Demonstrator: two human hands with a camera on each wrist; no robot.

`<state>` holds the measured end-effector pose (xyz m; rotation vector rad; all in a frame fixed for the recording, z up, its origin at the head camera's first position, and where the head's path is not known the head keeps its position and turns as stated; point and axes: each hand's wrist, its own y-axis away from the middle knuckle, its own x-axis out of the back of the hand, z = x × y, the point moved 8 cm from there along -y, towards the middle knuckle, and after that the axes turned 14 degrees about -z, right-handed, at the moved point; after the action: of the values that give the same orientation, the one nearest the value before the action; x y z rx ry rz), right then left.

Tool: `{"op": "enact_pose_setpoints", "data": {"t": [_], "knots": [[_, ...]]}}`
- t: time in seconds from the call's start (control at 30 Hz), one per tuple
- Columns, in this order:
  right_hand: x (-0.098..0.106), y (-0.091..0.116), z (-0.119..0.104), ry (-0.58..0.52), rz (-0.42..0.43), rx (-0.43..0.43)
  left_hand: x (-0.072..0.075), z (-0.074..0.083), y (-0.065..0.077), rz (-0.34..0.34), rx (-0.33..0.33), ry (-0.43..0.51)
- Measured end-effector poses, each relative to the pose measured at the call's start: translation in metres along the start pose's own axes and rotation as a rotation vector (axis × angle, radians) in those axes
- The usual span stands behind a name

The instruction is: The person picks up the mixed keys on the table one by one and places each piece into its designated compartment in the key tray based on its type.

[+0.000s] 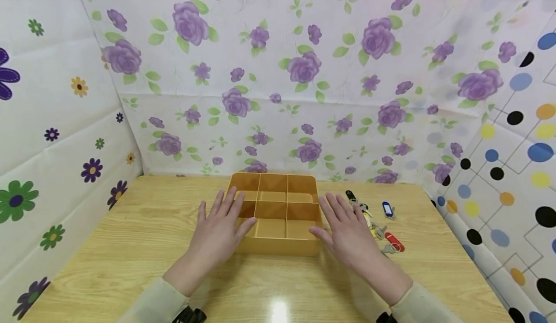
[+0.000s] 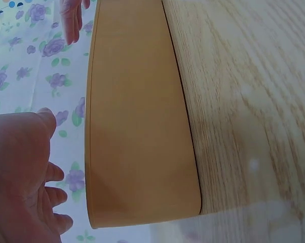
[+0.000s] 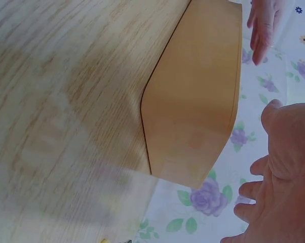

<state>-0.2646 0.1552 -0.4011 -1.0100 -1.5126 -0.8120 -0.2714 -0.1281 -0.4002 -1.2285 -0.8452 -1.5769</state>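
Observation:
An orange-brown box (image 1: 278,246) with several open compartments sits on the wooden table, its compartments showing nothing inside. Over its left side my left hand (image 1: 219,231) is spread with straight fingers, palm down. My right hand (image 1: 351,233) is held the same way at the box's right side, thumb near the front right corner. Both wrist views show the hands above the level of the box's rim, holding nothing. Just right of my right hand lie several keys with tags, among them a red key tag (image 1: 394,241) and a blue key tag (image 1: 387,209); the hand partly hides some.
The wooden table (image 1: 130,245) reaches back to a flowered cloth (image 1: 269,72). More patterned cloth hangs on the left and right sides. A black key tag (image 1: 350,195) lies near the back, right of the box.

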Motion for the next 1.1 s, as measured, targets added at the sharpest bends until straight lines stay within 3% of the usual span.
{"op": "enact_pose_setpoints", "data": {"t": [1.1], "knots": [[-0.022,-0.011,0.001,-0.021,-0.068,0.021,-0.01,-0.014,-0.002,0.016,0.017,0.061]]}}
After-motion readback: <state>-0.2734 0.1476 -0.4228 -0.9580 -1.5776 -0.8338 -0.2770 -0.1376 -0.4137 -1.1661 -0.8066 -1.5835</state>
